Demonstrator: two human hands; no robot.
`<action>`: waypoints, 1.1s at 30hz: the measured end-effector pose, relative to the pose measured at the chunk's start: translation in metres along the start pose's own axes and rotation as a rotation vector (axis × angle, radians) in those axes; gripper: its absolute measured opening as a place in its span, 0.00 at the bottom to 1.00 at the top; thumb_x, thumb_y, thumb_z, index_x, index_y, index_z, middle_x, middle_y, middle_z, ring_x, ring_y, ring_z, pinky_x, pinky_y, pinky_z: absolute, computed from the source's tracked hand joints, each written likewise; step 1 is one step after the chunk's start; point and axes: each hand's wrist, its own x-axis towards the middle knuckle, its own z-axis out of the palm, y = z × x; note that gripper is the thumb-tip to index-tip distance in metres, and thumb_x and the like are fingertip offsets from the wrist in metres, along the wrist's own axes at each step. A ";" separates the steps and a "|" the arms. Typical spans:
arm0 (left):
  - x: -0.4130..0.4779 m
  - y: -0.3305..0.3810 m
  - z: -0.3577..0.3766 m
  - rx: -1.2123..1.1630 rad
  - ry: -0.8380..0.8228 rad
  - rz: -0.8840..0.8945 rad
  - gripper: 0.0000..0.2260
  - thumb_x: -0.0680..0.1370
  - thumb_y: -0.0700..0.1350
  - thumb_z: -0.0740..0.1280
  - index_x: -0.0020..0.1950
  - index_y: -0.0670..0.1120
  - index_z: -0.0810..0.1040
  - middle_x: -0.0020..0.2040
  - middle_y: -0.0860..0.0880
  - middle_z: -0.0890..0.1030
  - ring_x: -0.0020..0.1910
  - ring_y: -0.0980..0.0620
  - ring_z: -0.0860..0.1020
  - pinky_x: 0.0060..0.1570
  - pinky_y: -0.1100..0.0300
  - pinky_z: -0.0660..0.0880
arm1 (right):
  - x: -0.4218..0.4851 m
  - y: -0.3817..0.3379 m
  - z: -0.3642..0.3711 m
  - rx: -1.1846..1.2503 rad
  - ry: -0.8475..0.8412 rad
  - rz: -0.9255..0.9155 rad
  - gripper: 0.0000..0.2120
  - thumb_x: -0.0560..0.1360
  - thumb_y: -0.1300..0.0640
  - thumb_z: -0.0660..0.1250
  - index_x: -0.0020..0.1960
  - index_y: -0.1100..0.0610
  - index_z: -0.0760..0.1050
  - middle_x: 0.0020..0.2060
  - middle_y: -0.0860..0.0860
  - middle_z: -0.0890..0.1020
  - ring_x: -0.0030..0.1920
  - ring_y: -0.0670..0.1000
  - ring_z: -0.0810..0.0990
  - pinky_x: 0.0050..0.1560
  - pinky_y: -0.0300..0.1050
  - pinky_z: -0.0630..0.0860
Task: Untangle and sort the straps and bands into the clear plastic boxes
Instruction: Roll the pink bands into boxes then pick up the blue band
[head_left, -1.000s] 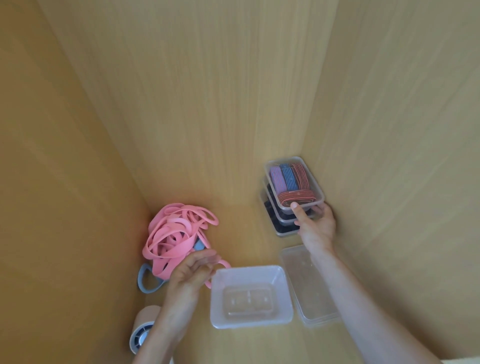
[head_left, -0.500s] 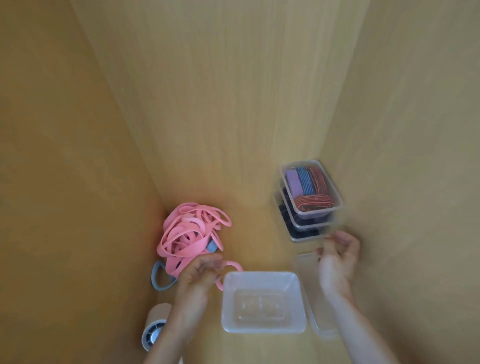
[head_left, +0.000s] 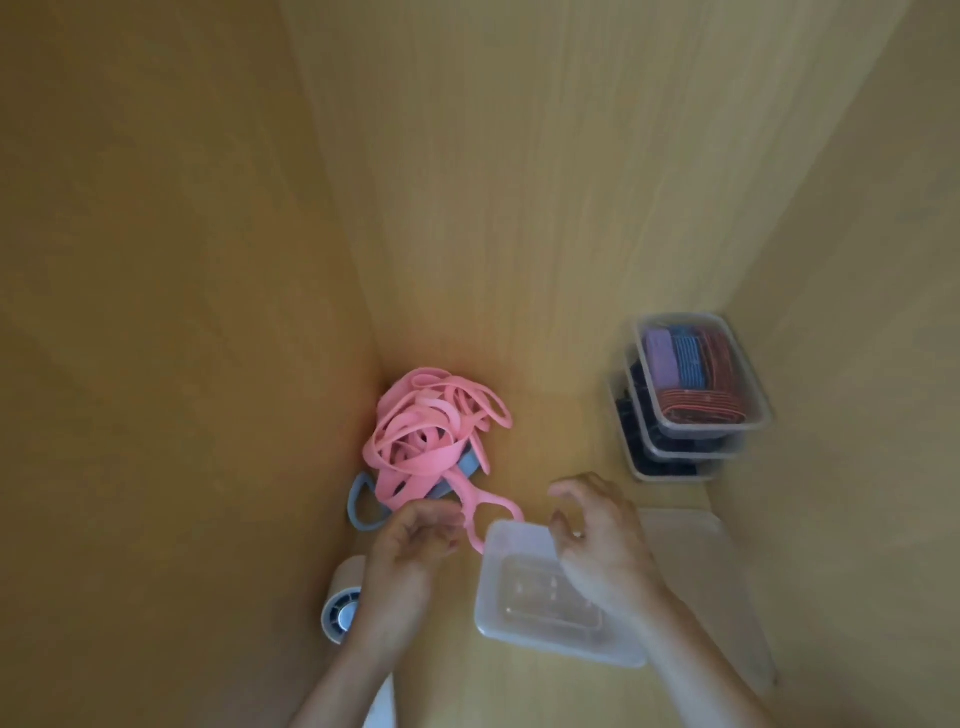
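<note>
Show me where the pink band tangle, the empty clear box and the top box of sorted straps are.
pink band tangle (head_left: 426, 431): head view, middle of the heap.
empty clear box (head_left: 524, 597): head view, bare floor near its left wall.
top box of sorted straps (head_left: 711, 426): head view, near rim.

Colour findings as I record them: the tangled pink rubber bands (head_left: 431, 431) are one plain shade, unpatterned. The grey-blue strap loop (head_left: 363, 506) is likewise plain. The top clear plastic box (head_left: 756, 395) shows a purple folded band (head_left: 658, 358), a blue ribbed band (head_left: 688, 361) and a red band with fine pale stripes (head_left: 701, 410). The dark contents of the lower boxes (head_left: 665, 470) read near-black. The empty rectangular plastic box (head_left: 519, 623) is frosted, whitish-clear. The wood-grain panels (head_left: 519, 208) are yellow-brown.
</note>
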 end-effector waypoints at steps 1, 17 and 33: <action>-0.003 -0.001 -0.002 0.007 0.004 -0.001 0.11 0.70 0.38 0.67 0.50 0.36 0.81 0.48 0.44 0.86 0.51 0.46 0.83 0.54 0.54 0.80 | 0.002 -0.003 0.001 -0.065 -0.110 0.010 0.09 0.76 0.56 0.67 0.55 0.48 0.79 0.53 0.44 0.80 0.56 0.48 0.78 0.61 0.46 0.74; -0.030 -0.006 -0.030 0.025 0.141 -0.019 0.12 0.79 0.28 0.62 0.48 0.41 0.83 0.47 0.45 0.84 0.50 0.48 0.82 0.49 0.57 0.81 | 0.052 -0.036 0.031 -0.052 -0.476 -0.083 0.15 0.76 0.60 0.65 0.55 0.44 0.82 0.54 0.45 0.79 0.51 0.48 0.80 0.55 0.47 0.78; -0.029 0.001 -0.030 -0.022 0.130 -0.001 0.12 0.77 0.30 0.62 0.50 0.41 0.83 0.48 0.45 0.84 0.52 0.45 0.82 0.51 0.54 0.82 | 0.064 -0.055 0.051 -0.212 -0.549 -0.013 0.05 0.75 0.54 0.66 0.49 0.47 0.72 0.49 0.46 0.79 0.50 0.52 0.80 0.50 0.48 0.78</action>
